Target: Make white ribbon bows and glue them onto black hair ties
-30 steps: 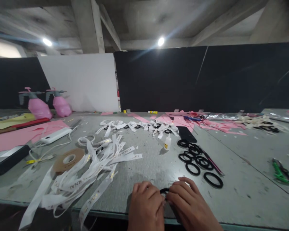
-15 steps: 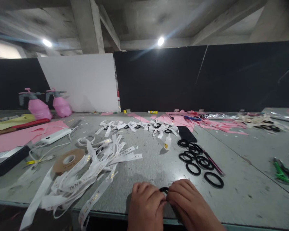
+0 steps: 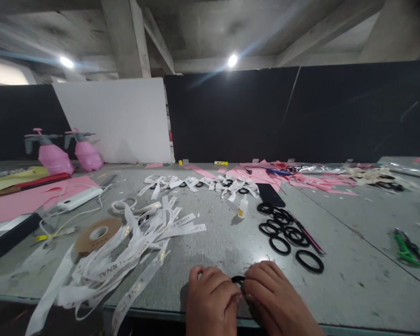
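From my end, I have the left hand point(image 3: 213, 298) and right hand point(image 3: 276, 296) close together, backs up, fingers point(image 3: 264, 271) curled inward and nearly meeting between them.

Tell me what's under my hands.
An arc of a black ring shows between the left hand and the right hand. They cover the rest of it, and anything else beneath them can't be seen.
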Motion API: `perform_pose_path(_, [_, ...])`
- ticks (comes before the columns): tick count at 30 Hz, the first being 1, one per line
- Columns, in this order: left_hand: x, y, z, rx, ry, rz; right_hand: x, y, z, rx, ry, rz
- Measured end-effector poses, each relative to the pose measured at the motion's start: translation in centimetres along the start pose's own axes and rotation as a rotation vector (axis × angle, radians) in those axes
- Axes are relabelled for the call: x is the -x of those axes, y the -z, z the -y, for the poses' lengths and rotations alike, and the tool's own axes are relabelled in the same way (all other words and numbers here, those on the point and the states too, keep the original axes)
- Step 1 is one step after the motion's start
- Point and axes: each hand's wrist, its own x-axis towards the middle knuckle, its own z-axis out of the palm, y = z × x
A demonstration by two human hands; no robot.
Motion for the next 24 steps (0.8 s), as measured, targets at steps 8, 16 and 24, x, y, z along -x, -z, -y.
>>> perform_pose_path(8, [-0.4, 1.8, 0.7, 0.049, 0.093, -0.005, 0.6, 0.0, -0.8, 0.012, -0.005, -0.031])
perform_pose_path(16, [-1.2, 0.9, -0.3, -0.052, -0.018, 0.107, 0.5, -0.3, -0.5, 0.074, 0.032, -0.020])
perform_pose_path(24, [-1.0, 0.9, -0.1, -0.098, -0.058, 0.102, 0.5, -0.6, -0.7, 0.086, 0.007, -0.002])
